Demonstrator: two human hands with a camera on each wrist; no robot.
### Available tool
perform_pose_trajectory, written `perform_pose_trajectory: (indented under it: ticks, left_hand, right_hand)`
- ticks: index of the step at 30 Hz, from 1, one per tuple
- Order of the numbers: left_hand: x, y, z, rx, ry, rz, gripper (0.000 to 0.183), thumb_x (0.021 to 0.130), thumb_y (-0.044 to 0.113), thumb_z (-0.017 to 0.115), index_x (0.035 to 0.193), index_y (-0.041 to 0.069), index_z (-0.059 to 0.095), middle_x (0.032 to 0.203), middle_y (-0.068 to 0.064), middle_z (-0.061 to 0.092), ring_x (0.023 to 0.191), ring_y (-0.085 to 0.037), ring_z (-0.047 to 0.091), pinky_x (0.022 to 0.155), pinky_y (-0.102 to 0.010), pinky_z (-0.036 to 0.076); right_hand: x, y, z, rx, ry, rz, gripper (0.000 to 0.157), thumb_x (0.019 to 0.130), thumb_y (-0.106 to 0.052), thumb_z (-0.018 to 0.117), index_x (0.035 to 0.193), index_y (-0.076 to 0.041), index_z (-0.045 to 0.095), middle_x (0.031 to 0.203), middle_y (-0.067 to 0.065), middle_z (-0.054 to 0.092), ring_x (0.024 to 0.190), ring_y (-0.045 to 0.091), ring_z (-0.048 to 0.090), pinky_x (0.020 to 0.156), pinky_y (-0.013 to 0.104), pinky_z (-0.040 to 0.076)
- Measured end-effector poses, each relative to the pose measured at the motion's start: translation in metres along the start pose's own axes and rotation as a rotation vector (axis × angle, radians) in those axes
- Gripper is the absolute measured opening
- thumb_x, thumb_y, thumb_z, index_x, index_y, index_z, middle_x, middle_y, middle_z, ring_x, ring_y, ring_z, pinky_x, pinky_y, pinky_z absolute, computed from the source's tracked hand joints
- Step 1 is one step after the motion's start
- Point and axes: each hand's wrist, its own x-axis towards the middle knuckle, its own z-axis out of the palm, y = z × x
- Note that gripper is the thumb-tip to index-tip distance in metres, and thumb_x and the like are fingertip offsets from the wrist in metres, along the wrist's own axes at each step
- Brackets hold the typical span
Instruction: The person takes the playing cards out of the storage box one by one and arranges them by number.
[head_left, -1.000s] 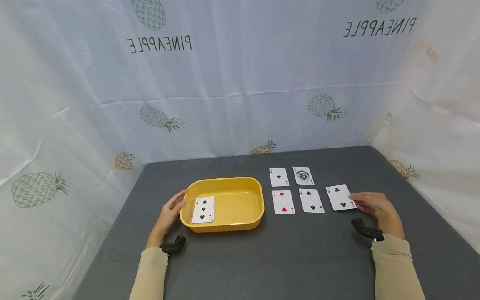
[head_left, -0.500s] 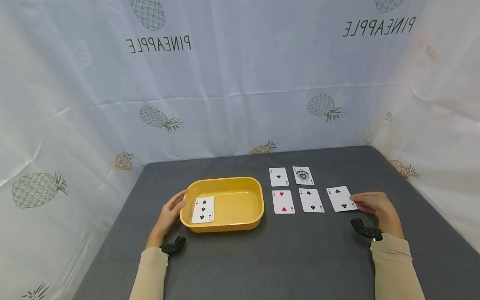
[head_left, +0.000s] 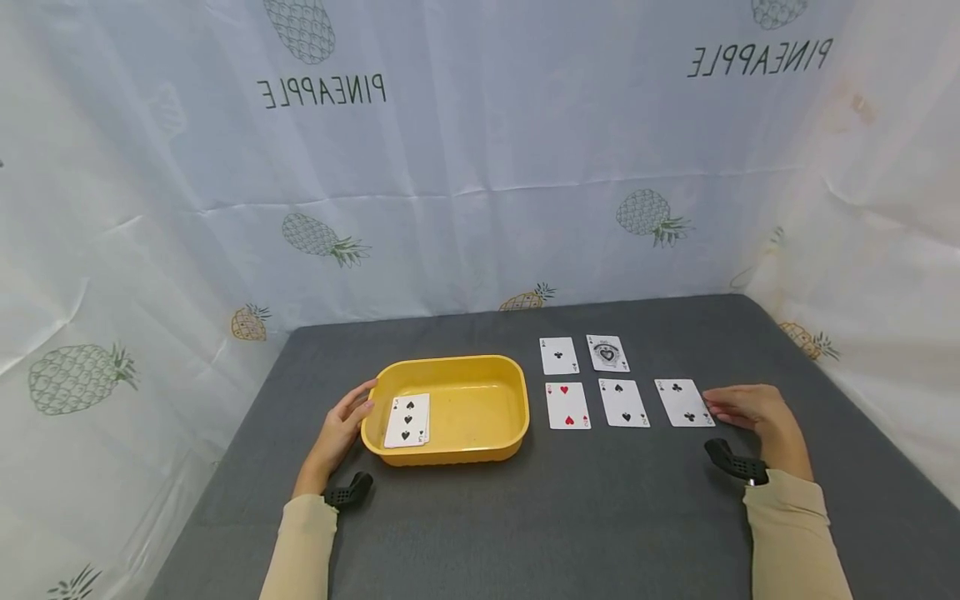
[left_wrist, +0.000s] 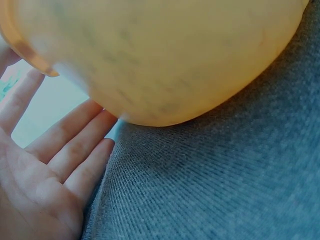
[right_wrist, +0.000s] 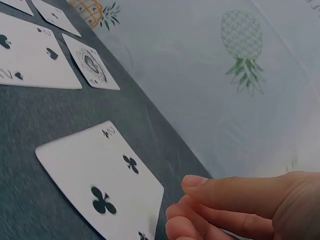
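Observation:
My left hand (head_left: pixel 335 435) rests against the left side of a yellow plastic tray (head_left: pixel 480 453). In the left wrist view its fingers look straight, their tips at the tray's outer wall (left_wrist: pixel 175 65). Inside the tray, at the left, lies a small stack of playing cards with the three of spades (head_left: pixel 406 420) on top. At the right, my right hand (head_left: pixel 761 417) is just beside the two of clubs (head_left: pixel 685 403), which lies flat on the table. The right wrist view shows a narrow gap between that card and the relaxed, bent fingers (right_wrist: pixel 200 220), which hold nothing.
Left of the two of clubs lie the two of spades (head_left: pixel 624 403) and two of hearts (head_left: pixel 567 406). Behind them are the ace of clubs (head_left: pixel 558 356) and an ornate ace of spades (head_left: pixel 607 353). A pineapple-print curtain (head_left: pixel 465 242) hangs behind the dark grey table (head_left: pixel 525 533).
The two of clubs has shifted slightly down and right and turned a little straighter. My right hand has come off its edge. My left hand and the tray have stayed put.

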Motion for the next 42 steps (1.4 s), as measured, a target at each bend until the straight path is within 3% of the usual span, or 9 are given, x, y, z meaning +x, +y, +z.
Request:
perform_pose_trajectory:
  ticks: [5,8,12,16,25,32,38,42]
  left_hand:
    - [0.000,0.000,0.000,-0.003,-0.003,0.009,0.056,0.100,0.026,0.052,0.148,0.003,0.033,0.117,0.028,0.055,0.107,0.013,0.056,0.086,-0.012,0.050]
    - [0.000,0.000,-0.001,-0.005,-0.007,0.015,0.056,0.100,0.026,0.052,0.148,0.003,0.034,0.117,0.027,0.055,0.107,0.012,0.057,0.086,-0.012,0.050]
    - [-0.001,-0.001,-0.001,-0.008,-0.009,0.022,0.056,0.100,0.026,0.052,0.147,0.002,0.034,0.117,0.027,0.055,0.107,0.012,0.057,0.086,-0.012,0.050]
    - [-0.003,-0.002,-0.001,-0.013,-0.016,0.028,0.056,0.100,0.024,0.052,0.147,0.000,0.033,0.116,0.028,0.055,0.107,0.013,0.057,0.086,-0.012,0.051]
    - [-0.005,-0.003,0.001,-0.018,0.000,0.026,0.054,0.100,0.022,0.052,0.146,0.001,0.035,0.116,0.024,0.056,0.106,0.011,0.057,0.085,-0.013,0.051]
    - [-0.004,-0.003,0.001,-0.013,-0.003,0.022,0.053,0.100,0.023,0.051,0.147,0.002,0.035,0.119,0.018,0.056,0.106,0.010,0.058,0.086,-0.013,0.051]
    - [-0.003,-0.001,0.001,-0.007,-0.003,0.025,0.053,0.101,0.024,0.051,0.147,0.003,0.036,0.116,0.022,0.056,0.106,0.010,0.058,0.085,-0.013,0.051]
    - [-0.003,0.003,0.002,0.009,-0.006,0.017,0.052,0.101,0.023,0.049,0.147,0.004,0.035,0.136,-0.001,0.055,0.106,0.011,0.057,0.086,-0.013,0.050]
  right_hand:
    - [-0.002,-0.008,0.015,-0.070,-0.044,-0.078,0.020,0.090,-0.011,0.065,0.072,-0.019,0.069,0.061,-0.014,0.065,0.057,-0.001,0.063,0.058,0.019,0.055]
    - [-0.003,-0.016,0.027,-0.114,-0.062,-0.122,0.008,0.091,-0.014,0.065,0.086,-0.011,0.070,0.064,-0.015,0.065,0.059,-0.001,0.063,0.060,0.019,0.055]
    - [-0.006,-0.025,0.045,-0.129,-0.098,-0.180,0.032,0.092,-0.017,0.064,0.112,0.008,0.064,0.069,-0.016,0.066,0.064,-0.002,0.065,0.064,0.018,0.056]
    - [-0.013,-0.033,0.065,-0.152,-0.151,-0.236,0.051,0.094,-0.019,0.062,0.127,0.017,0.050,0.076,-0.016,0.067,0.070,-0.001,0.066,0.069,0.019,0.057]
    - [-0.030,-0.054,0.122,-0.117,-0.285,-0.352,0.050,0.095,-0.015,0.060,0.127,0.021,0.047,0.082,-0.010,0.071,0.073,-0.001,0.068,0.070,0.020,0.058]
    - [-0.042,-0.063,0.174,-0.083,-0.447,-0.327,0.048,0.093,-0.016,0.062,0.123,0.019,0.052,0.083,-0.006,0.072,0.076,0.006,0.070,0.074,0.024,0.059]
    - [-0.054,-0.070,0.210,-0.064,-0.520,-0.305,0.043,0.093,-0.014,0.062,0.121,0.018,0.056,0.085,0.003,0.074,0.078,0.012,0.072,0.076,0.029,0.059]
    - [-0.062,-0.075,0.230,-0.059,-0.569,-0.307,0.043,0.093,-0.013,0.062,0.121,0.018,0.055,0.091,0.010,0.075,0.079,0.012,0.073,0.076,0.029,0.059]
